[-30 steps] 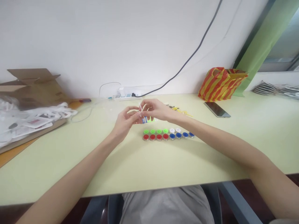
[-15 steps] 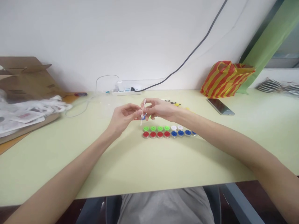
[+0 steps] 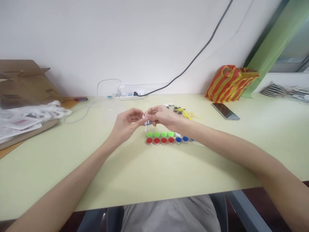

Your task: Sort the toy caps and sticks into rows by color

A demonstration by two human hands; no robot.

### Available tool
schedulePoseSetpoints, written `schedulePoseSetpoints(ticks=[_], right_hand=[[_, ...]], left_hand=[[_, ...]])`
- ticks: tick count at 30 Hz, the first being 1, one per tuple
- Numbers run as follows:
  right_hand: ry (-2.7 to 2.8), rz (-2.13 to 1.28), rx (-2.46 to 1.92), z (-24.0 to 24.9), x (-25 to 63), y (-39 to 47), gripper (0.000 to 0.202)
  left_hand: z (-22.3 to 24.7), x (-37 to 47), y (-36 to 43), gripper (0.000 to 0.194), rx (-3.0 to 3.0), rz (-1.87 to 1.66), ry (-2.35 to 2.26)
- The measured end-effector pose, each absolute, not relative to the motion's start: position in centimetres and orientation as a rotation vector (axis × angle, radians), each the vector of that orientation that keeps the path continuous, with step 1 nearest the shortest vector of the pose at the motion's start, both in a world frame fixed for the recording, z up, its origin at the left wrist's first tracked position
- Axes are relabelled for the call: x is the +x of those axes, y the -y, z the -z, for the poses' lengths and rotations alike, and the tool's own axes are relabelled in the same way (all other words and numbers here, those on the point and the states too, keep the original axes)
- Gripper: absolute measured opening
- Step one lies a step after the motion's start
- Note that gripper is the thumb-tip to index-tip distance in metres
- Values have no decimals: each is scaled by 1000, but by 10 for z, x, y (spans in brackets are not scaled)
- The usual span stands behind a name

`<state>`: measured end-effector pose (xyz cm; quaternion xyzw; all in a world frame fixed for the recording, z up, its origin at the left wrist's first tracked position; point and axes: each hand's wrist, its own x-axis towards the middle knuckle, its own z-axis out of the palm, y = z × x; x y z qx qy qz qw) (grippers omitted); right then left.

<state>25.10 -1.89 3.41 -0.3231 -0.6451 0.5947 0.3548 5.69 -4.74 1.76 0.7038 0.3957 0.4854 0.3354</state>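
The left hand (image 3: 126, 125) is pinching a small white piece (image 3: 145, 127) between thumb and forefinger, and the right hand (image 3: 162, 115) is pinching it from the other side. It is sitting between the two sets of fingers, above the surface (image 3: 120, 174), one slim end pointing up past them and another hanging below. Steadying its middle with the left fingers and letting only the right ones adjust should be giving the finest control; pressing lightly would likely be sparing the thin ends from bending. It is looking like smooth plastic, its centre hidden by the fingers. Just nearer than the fingers, round discs are lying in two rows, green-topped (image 3: 156, 135) behind red-topped (image 3: 156, 141), with blue-topped ones (image 3: 185, 139) rightward, glossy over clear bases. Beyond the right fingers, spindly yellow parts (image 3: 185, 113) are lying loosely.
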Motion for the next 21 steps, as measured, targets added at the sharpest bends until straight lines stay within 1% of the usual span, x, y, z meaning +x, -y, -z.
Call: schedulePoseSetpoints(ticks=[5, 7, 9, 12, 14, 17, 21], right_hand=[[1750, -1661, -762, -48, 260, 14, 22], [1859, -1616, -743, -55, 270, 5, 21], [2003, -1416, -803, -59, 282, -8, 17], [2197, -1054, -1071, -55, 301, -28, 10], [2304, -884, -1257, -48, 309, -40, 11], [2428, -637, -1418, -36, 311, -50, 12], [2543, -72, -1555, -22, 304, -53, 17]], left_hand=[[-24, 55, 48, 29, 1740, -1300, -981], [-25, 54, 46, 26, 1732, -1349, -996], [-24, 52, 44, 24, 1722, -1393, -1007], [-19, 52, 40, 25, 1691, -1395, -1053], [-15, 53, 39, 26, 1678, -1361, -1089], [-12, 54, 40, 28, 1681, -1328, -1110], [-12, 56, 41, 25, 1710, -1337, -1099]])
